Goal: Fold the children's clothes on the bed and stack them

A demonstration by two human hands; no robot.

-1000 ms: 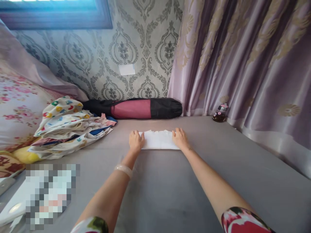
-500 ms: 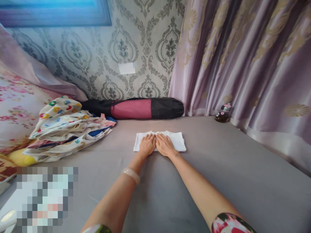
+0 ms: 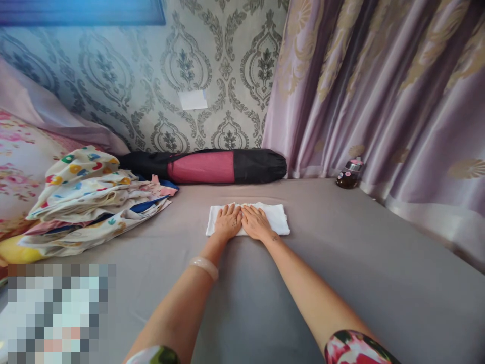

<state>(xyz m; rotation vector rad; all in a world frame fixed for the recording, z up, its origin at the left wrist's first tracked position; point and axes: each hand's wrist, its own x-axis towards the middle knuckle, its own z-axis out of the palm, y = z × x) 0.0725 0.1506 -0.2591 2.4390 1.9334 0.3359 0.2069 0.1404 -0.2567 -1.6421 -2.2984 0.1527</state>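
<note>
A folded white cloth [image 3: 278,218] lies flat on the grey sheet [image 3: 250,293], wider than it is deep. My left hand [image 3: 228,221] rests palm down on its left-centre part, fingers stretched forward. Beside it, my right hand [image 3: 256,221] presses flat just right of the cloth's middle, fingers also extended. The two hands almost meet at the thumbs and hide the cloth's centre. A pale bangle [image 3: 204,267] circles my left wrist.
A patterned cloth pile [image 3: 91,197] sits at the left by a floral pillow [image 3: 18,172]. Along the wall lies a black and pink rolled bag [image 3: 200,167]. A dark bottle [image 3: 349,174] stands near the purple curtain [image 3: 322,91]. A blurred patch [image 3: 56,313] covers the lower left.
The view has shifted slightly. My left hand's fingers have spread a little more and point straighter ahead; both hands stay on the white cloth.
</note>
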